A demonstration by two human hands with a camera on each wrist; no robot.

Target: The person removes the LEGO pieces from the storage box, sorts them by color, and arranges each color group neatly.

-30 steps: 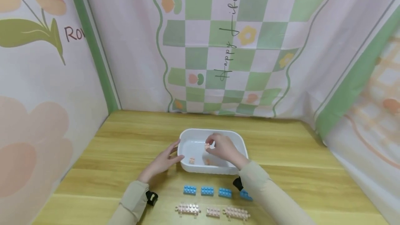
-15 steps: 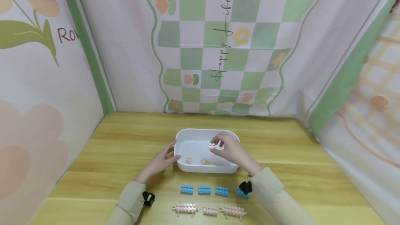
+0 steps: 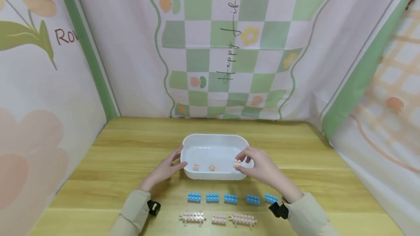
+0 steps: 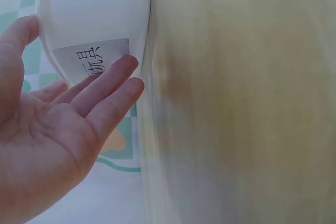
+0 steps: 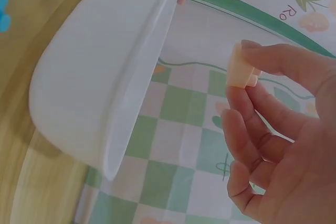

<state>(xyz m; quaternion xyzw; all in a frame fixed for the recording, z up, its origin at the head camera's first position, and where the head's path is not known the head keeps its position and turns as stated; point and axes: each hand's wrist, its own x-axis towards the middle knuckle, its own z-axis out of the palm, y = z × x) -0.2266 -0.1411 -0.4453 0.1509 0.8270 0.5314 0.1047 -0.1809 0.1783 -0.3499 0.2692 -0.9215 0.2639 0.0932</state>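
A small peach brick (image 3: 237, 163) is pinched between the thumb and fingertips of the right hand (image 3: 262, 167), above the right end of the white bin (image 3: 214, 176). The bin's left end is touched by the left hand (image 3: 166, 168), its fingers extended, unclenched. Two peach pieces (image 3: 212, 168) are contained inside; blue bricks (image 3: 231, 199) and pink bricks (image 3: 218, 220) are laid out on the table (image 3: 295, 156) in front.
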